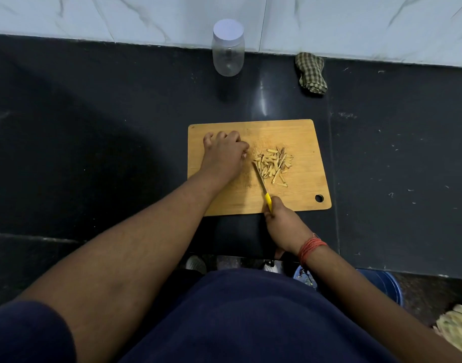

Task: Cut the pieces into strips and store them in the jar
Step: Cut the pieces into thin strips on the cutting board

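Note:
A pile of pale yellow strips [274, 165] lies in the middle of the wooden cutting board [303, 137]. My right hand [282, 221] grips a yellow-handled knife [262, 186] at the board's near edge; the blade tip touches the left side of the pile. My left hand [223, 153] rests on the board left of the strips, fingers curled; whether it holds a piece is hidden. A clear plastic jar [227, 48] with a white lid on stands at the back of the counter, apart from the board.
The board sits on a black stone counter [93, 127] against a white marble wall. A checked cloth [311, 72] lies at the back right of the jar. A blue bucket [379, 284] and a pale rag [457, 328] are below the counter edge at right.

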A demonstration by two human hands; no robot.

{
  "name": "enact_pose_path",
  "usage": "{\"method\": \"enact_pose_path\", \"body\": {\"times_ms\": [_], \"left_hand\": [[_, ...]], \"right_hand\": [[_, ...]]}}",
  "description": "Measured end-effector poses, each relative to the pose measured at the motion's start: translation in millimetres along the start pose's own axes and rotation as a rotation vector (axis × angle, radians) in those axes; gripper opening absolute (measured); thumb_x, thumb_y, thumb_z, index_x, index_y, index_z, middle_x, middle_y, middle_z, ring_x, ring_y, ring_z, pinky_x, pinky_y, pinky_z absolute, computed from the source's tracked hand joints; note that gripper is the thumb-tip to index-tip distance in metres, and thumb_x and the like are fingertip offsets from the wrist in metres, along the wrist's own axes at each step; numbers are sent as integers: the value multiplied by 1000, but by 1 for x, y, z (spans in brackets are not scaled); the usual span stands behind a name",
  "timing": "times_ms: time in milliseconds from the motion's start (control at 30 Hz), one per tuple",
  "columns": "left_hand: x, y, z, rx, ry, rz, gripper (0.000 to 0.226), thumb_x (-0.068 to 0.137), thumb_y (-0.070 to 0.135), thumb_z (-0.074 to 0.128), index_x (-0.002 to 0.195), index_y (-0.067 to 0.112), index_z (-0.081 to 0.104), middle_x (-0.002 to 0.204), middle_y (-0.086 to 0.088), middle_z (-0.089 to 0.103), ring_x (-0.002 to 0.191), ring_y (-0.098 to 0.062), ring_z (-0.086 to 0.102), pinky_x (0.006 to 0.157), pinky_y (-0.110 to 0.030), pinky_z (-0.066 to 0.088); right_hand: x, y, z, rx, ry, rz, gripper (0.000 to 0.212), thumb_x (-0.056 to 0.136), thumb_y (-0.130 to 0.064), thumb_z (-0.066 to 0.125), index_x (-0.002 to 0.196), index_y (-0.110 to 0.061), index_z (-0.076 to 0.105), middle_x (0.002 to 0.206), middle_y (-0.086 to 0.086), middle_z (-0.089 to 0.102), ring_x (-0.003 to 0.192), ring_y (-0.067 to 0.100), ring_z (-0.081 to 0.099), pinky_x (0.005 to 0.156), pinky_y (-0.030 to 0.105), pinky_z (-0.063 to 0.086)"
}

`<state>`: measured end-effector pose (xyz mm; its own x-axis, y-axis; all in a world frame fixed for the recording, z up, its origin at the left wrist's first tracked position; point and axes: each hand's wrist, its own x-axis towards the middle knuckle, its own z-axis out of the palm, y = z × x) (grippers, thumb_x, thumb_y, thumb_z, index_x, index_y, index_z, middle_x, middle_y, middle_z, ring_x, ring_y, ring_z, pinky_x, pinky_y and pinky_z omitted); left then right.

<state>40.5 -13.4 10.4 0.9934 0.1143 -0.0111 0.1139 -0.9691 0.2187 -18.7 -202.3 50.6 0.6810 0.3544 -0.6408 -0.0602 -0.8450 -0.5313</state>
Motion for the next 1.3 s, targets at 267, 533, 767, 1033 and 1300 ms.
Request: {"method": "enact_pose_path", "body": {"times_ms": [267, 533, 767, 1033, 1300], "left_hand": [[-9, 0, -1, -19, 4, -109, 24, 97, 45, 53, 103, 25, 65, 107, 7, 61, 110, -19, 53, 102, -45, 29], [-29, -10, 7, -75, 34, -46, 27, 99, 34, 53, 124, 33, 64, 115, 7, 57, 115, -19, 49, 102, -45, 26], [-21, -7, 3, -237, -2, -175, 18, 95, 36, 63, 111, 33, 69, 113, 14, 59, 117, -16, 48, 96, -40, 25], [-19, -9, 5, -299, 11, -224, 10, 91, 37, 69, 99, 32, 67, 104, 17, 58, 112, -14, 51, 92, -38, 23], [-18, -12, 5, -250, -28, -206, 11, 95, 37, 62, 103, 33, 68, 108, 13, 57, 114, -16, 49, 97, -41, 25]], "right_hand": [[5, -1, -10, 102, -14, 67, 32, 101, -10, 28, 133, -15, 31, 91, 11, 52, 48, 34, 62, 37, 36, 52], [11, -7, -12, 153, -12, 46, 40, 102, -13, 31, 141, -16, 27, 101, 15, 52, 52, 34, 62, 36, 34, 50], [18, -19, -9, 135, -60, 32, 19, 102, -14, 32, 120, -10, 36, 95, 17, 53, 50, 35, 62, 35, 34, 50], [31, -29, -10, 154, -83, 46, 36, 102, -15, 33, 138, -16, 30, 99, 15, 52, 47, 32, 62, 33, 30, 47], [32, -33, -9, 137, -95, 37, 37, 102, -15, 32, 139, -17, 30, 97, 16, 52, 54, 36, 63, 35, 33, 50]]}}
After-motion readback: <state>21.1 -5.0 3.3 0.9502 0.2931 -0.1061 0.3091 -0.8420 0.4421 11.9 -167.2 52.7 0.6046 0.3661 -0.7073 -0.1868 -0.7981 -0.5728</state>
